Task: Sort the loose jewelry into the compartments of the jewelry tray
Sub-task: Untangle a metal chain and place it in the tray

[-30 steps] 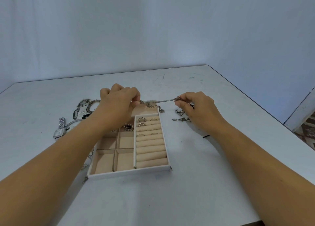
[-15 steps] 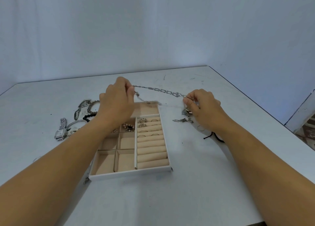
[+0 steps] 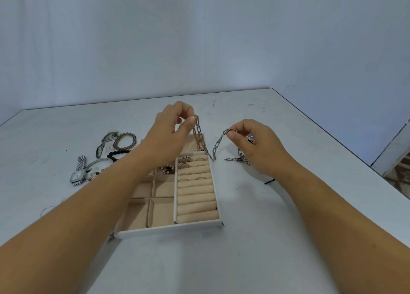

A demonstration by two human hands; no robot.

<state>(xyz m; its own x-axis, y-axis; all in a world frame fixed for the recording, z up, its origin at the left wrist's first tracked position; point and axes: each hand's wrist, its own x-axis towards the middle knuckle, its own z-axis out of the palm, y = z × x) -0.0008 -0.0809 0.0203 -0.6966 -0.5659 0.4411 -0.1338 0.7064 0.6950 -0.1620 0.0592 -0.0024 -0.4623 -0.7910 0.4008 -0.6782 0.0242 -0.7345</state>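
Note:
A silver link chain (image 3: pixel 214 148) hangs in a loop over the far end of the beige jewelry tray (image 3: pixel 168 229). My left hand (image 3: pixel 169 136) pinches one end of the chain, raised above the tray's back compartment. My right hand (image 3: pixel 253 142) pinches the other end, to the right of the tray. Several rings (image 3: pixel 185 159) sit in the tray's ring rolls, and a beaded piece (image 3: pixel 167 169) lies in a small square compartment.
Loose jewelry lies left of the tray: a silver watch (image 3: pixel 78 170), a bangle (image 3: pixel 97 163), a black bead bracelet (image 3: pixel 116 154) and chain bracelets (image 3: pixel 125 140). A small silver piece (image 3: pixel 237 160) lies under my right hand. The table's right edge (image 3: pixel 332 138) runs diagonally.
Both hands rose and came closer together. The chain, stretched nearly straight before, now sags in a deep loop toward the tray's far end.

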